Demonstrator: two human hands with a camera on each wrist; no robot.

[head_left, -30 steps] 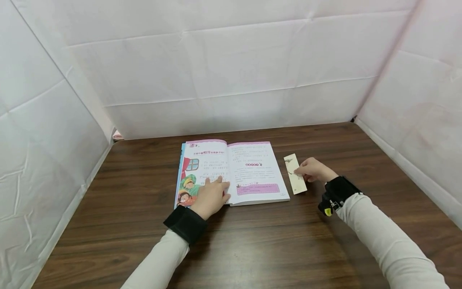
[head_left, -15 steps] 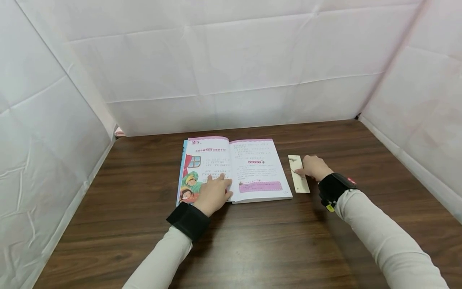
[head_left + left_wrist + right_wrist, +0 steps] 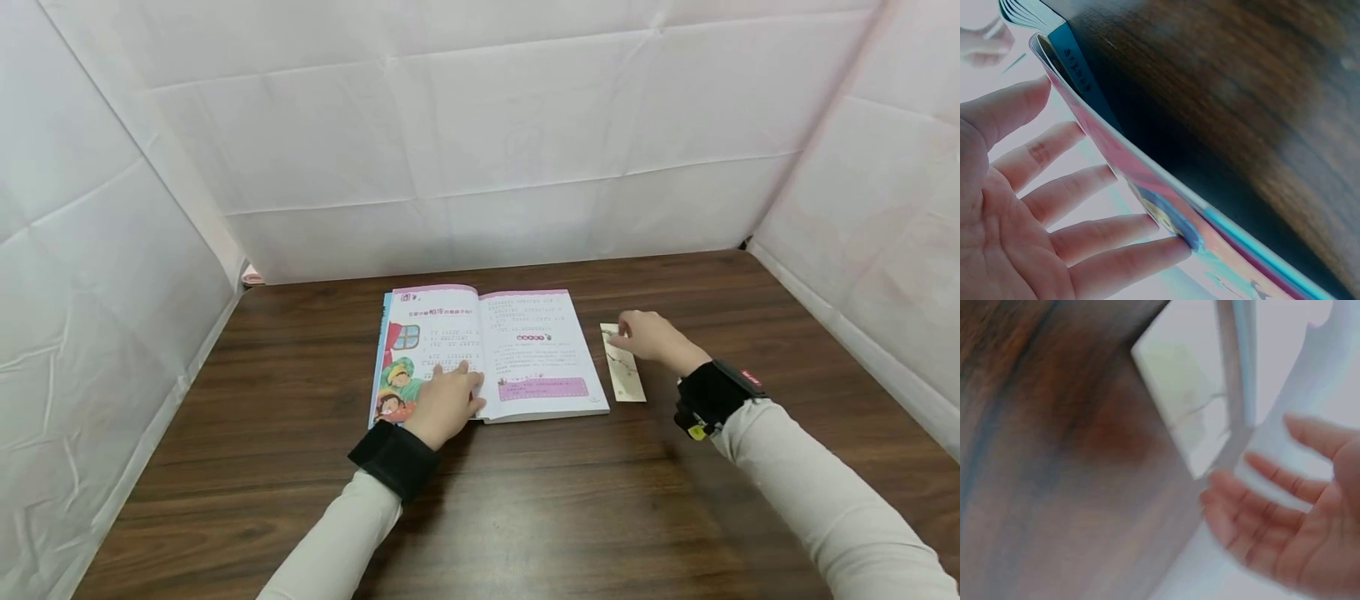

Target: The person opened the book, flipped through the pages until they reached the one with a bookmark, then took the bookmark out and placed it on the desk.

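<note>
Head view shows a narrow cream paper bookmark (image 3: 624, 363) lying flat on the dark wooden bench (image 3: 525, 500), just right of an open illustrated children's book (image 3: 487, 354), its long axis running near to far. Right hand (image 3: 651, 337) touches its far end with relaxed, loosely spread fingers, grasping nothing. Left hand (image 3: 444, 402) presses flat, fingers straight, on the book's left page.
</note>
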